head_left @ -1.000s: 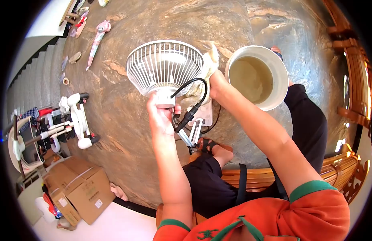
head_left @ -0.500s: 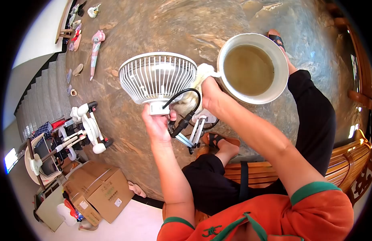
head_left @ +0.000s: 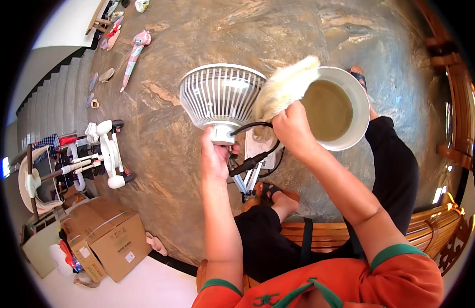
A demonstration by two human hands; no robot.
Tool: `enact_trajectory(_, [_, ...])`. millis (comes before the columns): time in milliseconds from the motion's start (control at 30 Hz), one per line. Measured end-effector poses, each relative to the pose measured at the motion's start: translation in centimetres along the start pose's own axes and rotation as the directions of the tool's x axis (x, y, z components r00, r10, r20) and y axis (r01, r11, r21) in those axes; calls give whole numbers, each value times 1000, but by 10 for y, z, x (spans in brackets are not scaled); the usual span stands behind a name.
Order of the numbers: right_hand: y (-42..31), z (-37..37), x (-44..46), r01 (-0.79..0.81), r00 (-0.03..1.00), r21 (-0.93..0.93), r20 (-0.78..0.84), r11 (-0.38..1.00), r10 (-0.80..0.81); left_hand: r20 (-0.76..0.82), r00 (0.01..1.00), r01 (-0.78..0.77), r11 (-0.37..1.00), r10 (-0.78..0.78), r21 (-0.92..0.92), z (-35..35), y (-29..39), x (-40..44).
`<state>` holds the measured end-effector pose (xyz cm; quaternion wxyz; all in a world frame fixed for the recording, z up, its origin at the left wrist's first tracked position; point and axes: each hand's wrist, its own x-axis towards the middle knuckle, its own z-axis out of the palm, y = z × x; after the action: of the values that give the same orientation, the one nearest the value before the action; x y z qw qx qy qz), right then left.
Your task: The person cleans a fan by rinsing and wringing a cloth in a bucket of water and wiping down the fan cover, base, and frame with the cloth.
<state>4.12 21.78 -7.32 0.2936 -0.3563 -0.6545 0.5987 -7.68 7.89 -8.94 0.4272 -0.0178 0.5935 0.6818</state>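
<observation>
My left hand [head_left: 215, 156] is closed around the neck of a white heat lamp [head_left: 222, 95], just under its bowl-shaped slatted guard. A black cable [head_left: 250, 163] loops from that neck down to a jointed metal arm [head_left: 246, 182]. Bunched in my closed right hand [head_left: 294, 128] is a pale yellowish cloth [head_left: 289, 84], its upper end fanned out between the guard and the bucket. Whether the cloth touches the guard I cannot tell. Right of this hand stands a white bucket [head_left: 361, 100] holding murky brown water [head_left: 327, 110].
A wooden bench [head_left: 330, 235] is beneath me. On the left are a white wheeled frame [head_left: 110, 154], a cardboard box [head_left: 109, 238] and grey stairs [head_left: 58, 97]. A pink patterned umbrella-like item [head_left: 135, 59] and scattered shoes [head_left: 107, 75] lie on the stone-patterned floor.
My right hand has moved right and down from the lamp's side, and the cloth now rises from it toward the bucket. The lamp has shifted slightly right in view, still in my left hand.
</observation>
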Motion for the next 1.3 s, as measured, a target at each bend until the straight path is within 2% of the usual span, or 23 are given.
enact_trajectory(33, [-7,0,6,56,998,-64,45,996,-53,0,1000,13,1000,-13,-10,-2,-3,1])
enact_trajectory(100, [-27,2,24,56,990,-362,143,930,-4,-1,1000,27,1000,-27,-10,-4,1,2])
enact_trajectory(133, [-33,5,35,70,982,-499,186,864,28,-1,1000,26,1000,-26,-3,-6,1,3])
enact_trajectory(167, [-34,6,53,186,949,-669,312,719,45,-3,1000,23,1000,-23,4,-8,0,5])
enact_trajectory(200, [-37,12,60,278,949,-695,304,663,-79,-9,1000,24,1000,-24,11,-12,-2,5])
enact_trajectory(267, [-64,26,75,332,919,-731,393,596,-31,-30,999,38,999,-38,1,-17,-2,1])
enact_trajectory(367, [-86,57,95,544,802,-648,588,532,-103,-66,997,41,998,-44,-39,-17,7,-3])
enact_trajectory(433, [-98,79,103,762,625,-554,764,335,-159,-63,997,45,998,-48,-35,-18,5,-2])
enact_trajectory(500, [-113,112,106,812,537,-497,841,306,-60,-65,995,71,997,-73,-35,-16,2,-2])
enact_trajectory(567, [-113,158,103,880,435,-453,890,144,138,-32,999,18,1000,-18,-22,-10,-3,-2])
enact_trajectory(667, [-101,185,95,955,279,-228,907,-189,315,-20,1000,19,1000,-19,-24,-5,-4,0])
enact_trajectory(733, [-118,160,104,892,393,-433,885,132,249,-39,998,54,998,-55,-31,-9,-4,-1])
enact_trajectory(767, [-122,146,108,815,448,-500,864,293,230,-40,996,83,996,-84,-21,-11,-7,0])
enact_trajectory(833, [-111,119,124,586,622,-593,766,552,162,-66,995,76,997,-77,-17,-11,-10,-1])
enact_trajectory(900, [-103,80,130,500,665,-547,739,672,106,-65,996,64,998,-64,-8,-8,-10,2])
enact_trajectory(967, [-89,48,118,384,776,-464,631,799,-7,-53,997,55,998,-55,-5,-9,-9,1])
enact_trajectory(1067, [-73,11,93,86,891,-357,446,930,89,-80,995,66,998,-66,-3,-4,-8,-1])
enact_trajectory(1167, [-26,-7,67,46,966,-325,257,945,41,-132,989,71,997,-73,-19,-7,-6,0])
enact_trajectory(1200, [1,-8,57,130,979,-265,188,955,-81,-129,989,72,997,-75,-30,-8,-5,-1])
enact_trajectory(1233, [19,-8,43,75,994,-337,105,938,-42,-124,989,71,997,-76,-42,-8,-4,-2])
enact_trajectory(1267, [49,-9,31,77,996,-287,59,955,-63,-118,990,69,996,-75,-55,-8,-3,-2])
enact_trajectory(1300, [71,-8,19,-146,984,-242,69,959,167,-102,992,64,996,-69,-56,-9,-3,-2])
